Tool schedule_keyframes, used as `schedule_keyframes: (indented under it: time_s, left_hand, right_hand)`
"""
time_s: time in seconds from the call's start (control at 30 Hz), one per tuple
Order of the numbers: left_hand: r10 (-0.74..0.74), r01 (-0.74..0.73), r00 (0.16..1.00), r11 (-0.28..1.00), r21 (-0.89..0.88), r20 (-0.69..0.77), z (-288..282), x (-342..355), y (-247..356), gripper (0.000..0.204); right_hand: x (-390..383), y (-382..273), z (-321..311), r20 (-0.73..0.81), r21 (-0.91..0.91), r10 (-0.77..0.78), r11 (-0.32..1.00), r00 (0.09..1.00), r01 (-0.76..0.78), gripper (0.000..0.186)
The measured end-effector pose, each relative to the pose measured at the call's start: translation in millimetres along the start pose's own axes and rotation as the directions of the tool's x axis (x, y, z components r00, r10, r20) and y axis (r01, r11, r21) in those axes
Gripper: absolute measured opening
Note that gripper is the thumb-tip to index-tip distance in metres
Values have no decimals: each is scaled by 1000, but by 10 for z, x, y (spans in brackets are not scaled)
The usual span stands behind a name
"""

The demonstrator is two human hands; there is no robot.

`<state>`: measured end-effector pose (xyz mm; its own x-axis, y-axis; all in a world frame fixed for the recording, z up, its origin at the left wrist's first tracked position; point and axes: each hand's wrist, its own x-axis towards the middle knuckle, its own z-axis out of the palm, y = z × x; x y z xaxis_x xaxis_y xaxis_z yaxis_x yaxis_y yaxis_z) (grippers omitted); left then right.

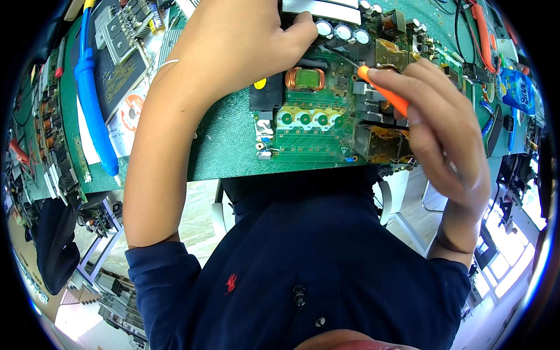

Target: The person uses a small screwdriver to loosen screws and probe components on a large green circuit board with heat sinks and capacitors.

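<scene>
A green circuit board lies on the bench, with silver heatsinks along its top, round capacitors, a copper-wound coil and dark blocks. My left hand grips the board's upper left by the heatsinks, thumb beside the capacitors, other fingers mostly out of view. My right hand is closed round an orange-handled screwdriver, whose thin shaft points up-left to just below the capacitors. Whether its tip touches anything is unclear.
The green mat holds a blue pump-like tool and boards on papers at left. At right are red-handled tools, cables and a blue packet. More boards crowd the far left. A chair shows below the bench.
</scene>
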<state>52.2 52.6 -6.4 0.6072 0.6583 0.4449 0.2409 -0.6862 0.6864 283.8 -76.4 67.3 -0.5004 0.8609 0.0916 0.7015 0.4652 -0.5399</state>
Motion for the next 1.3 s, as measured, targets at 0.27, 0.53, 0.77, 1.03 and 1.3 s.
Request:
schedule_keyframes:
  time_s: [0.27, 0.53, 0.77, 1.03, 1.3]
  left_hand:
    - [-68, 68, 998, 995, -69, 2, -8, 23, 37, 33]
    - [7, -6, 1000, 998, 56, -11, -8, 18, -5, 31]
    - [-49, 49, 999, 998, 30, -15, 1, -5, 37, 31]
    - [44, -45, 998, 999, -14, -48, 55, -1, -15, 34]
    - [2, -2, 1000, 1000, -8, -14, 8, -23, 25, 35]
  right_hand:
    - [-121, -18, 329, -100, -209, -141, 971, 985, 118, 56]
    - [-114, -79, 390, -81, -269, -138, 957, 987, 112, 55]
    - [-95, 13, 307, -81, -230, -147, 965, 986, 125, 55]
    - [-86, 67, 344, -72, -219, -152, 967, 986, 133, 58]
    - [-98, 147, 316, -54, -175, -160, 973, 986, 149, 58]
